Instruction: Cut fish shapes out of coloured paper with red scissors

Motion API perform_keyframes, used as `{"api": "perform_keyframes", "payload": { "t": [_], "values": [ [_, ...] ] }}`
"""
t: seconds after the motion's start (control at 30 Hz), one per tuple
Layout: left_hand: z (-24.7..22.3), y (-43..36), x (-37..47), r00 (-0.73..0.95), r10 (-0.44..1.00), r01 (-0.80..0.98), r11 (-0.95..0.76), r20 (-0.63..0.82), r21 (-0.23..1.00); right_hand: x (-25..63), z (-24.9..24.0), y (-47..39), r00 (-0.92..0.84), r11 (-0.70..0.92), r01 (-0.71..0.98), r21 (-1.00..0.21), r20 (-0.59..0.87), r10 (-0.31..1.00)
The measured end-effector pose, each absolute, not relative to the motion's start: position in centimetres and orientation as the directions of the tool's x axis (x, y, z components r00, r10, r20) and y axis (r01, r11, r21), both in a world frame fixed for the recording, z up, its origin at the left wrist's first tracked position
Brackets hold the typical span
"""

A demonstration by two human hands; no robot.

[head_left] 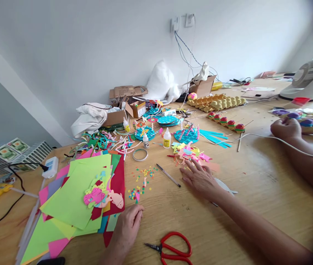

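My left hand (128, 225) rests on the table with thumb and fingers pressed together; whatever they may hold is hidden. Just beyond its fingertips lie small paper confetti bits (132, 195) and a pink paper scrap (137, 195). My right hand (200, 179) lies palm down with fingers stretched out, its fingertips at a pile of coloured paper cutouts (191, 152). Between both hands is a pen (169, 175). Partly under my right wrist is a pale blue-grey paper piece (225, 186). Red-handled scissors (173, 248) lie open near the front edge.
Left of me are stacked coloured paper sheets (70, 198) with fish cutouts (98, 197). Glue bottles (166, 139), a tape roll (140, 155) and blue decorated discs (186, 135) stand beyond. At right, another person's hand (285, 128) holds a painted egg-carton strip; a white cable (277, 137) crosses there.
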State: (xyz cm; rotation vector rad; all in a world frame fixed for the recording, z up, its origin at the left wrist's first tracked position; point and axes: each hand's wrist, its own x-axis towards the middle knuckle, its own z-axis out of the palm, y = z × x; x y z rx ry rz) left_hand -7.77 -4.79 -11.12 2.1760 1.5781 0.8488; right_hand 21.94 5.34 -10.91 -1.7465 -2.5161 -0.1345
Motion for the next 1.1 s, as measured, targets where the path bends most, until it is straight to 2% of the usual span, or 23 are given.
{"api": "perform_keyframes", "payload": {
  "t": [0.13, 0.4, 1.1],
  "values": [
    [-11.1, -4.8, -7.7, 0.211, 0.941, 0.746, -0.330, 0.265, 0.578, 21.7, -10.6, 5.7, -0.320, 0.314, 0.947, 0.063, 0.131, 0.938],
    [-11.0, -4.8, -7.9, 0.203, 0.944, 0.749, -0.322, 0.262, 0.579, 19.4, -9.7, 7.1, -0.328, 0.334, 0.942, -0.020, 0.148, 0.933],
    [-11.1, -4.8, -7.8, 0.229, 0.930, 0.772, -0.353, 0.286, 0.528, 18.5, -9.8, 7.9, -0.342, 0.347, 0.937, -0.028, 0.112, 0.933]
  ]
}}
